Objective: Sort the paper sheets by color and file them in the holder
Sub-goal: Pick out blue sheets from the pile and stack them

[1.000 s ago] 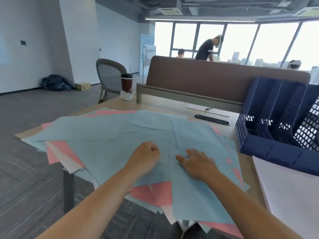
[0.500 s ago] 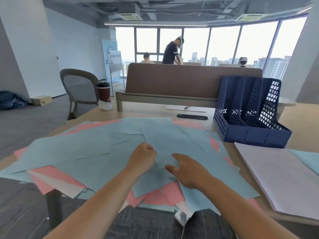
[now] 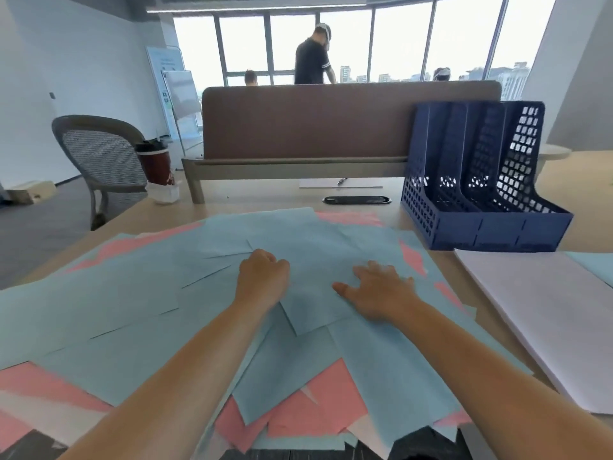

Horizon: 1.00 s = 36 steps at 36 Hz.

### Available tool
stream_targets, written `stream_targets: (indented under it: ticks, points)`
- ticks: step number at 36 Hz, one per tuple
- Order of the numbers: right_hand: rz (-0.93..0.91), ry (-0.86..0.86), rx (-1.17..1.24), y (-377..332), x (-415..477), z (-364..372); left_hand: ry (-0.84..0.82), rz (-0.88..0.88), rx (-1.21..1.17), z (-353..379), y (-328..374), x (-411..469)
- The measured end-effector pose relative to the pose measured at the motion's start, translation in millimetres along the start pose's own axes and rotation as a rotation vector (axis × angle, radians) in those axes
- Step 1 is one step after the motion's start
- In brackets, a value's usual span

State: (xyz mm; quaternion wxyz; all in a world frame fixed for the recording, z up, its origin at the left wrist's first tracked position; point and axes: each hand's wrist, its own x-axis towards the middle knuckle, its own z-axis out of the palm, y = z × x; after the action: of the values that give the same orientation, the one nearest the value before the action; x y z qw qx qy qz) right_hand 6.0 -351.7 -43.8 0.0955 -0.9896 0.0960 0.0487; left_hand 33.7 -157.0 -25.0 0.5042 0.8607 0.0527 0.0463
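A wide, loose spread of light blue sheets (image 3: 132, 303) covers the desk, with pink sheets (image 3: 318, 403) and a few white ones showing underneath at the edges. My left hand (image 3: 262, 277) sits on the blue sheets with its fingers curled into a fist; nothing shows in its grip. My right hand (image 3: 378, 290) lies flat on the blue sheets beside it, fingers spread. The dark blue mesh file holder (image 3: 481, 224), with three slots, stands at the back right, and no sheets show in it. A stack of white sheets (image 3: 547, 310) lies right of the spread.
The corner of a blue sheet (image 3: 593, 263) lies at the far right. A brown divider panel (image 3: 315, 124) runs along the desk's back edge. At the back left stand a coffee cup (image 3: 156, 161) and a mesh chair (image 3: 99, 157). Several people are behind the divider.
My view has swung right and centred on the desk. Both hands have slid a little forward over the blue sheets. My right hand has flattened out with its fingers spread.
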Motion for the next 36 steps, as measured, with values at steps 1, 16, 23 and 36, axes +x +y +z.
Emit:
stream_targets:
  ticks: [1,16,23,36]
  points:
    - [0.0,0.005,-0.023,-1.6,1.0,2.9,0.0,-0.01,-0.003,-0.6,-2.0,2.8]
    - [-0.058,-0.002,0.093,-5.6,-22.4,-2.5,-0.07,-0.208,-0.439,-8.7,1.6,-7.9]
    - [-0.035,0.008,0.129,17.6,-10.0,-19.9,-0.079,-0.144,-0.299,0.3,-2.1,6.3]
    - [0.029,0.162,0.134,11.4,0.4,-29.1,0.01,-0.134,-0.251,-9.7,4.1,-3.8]
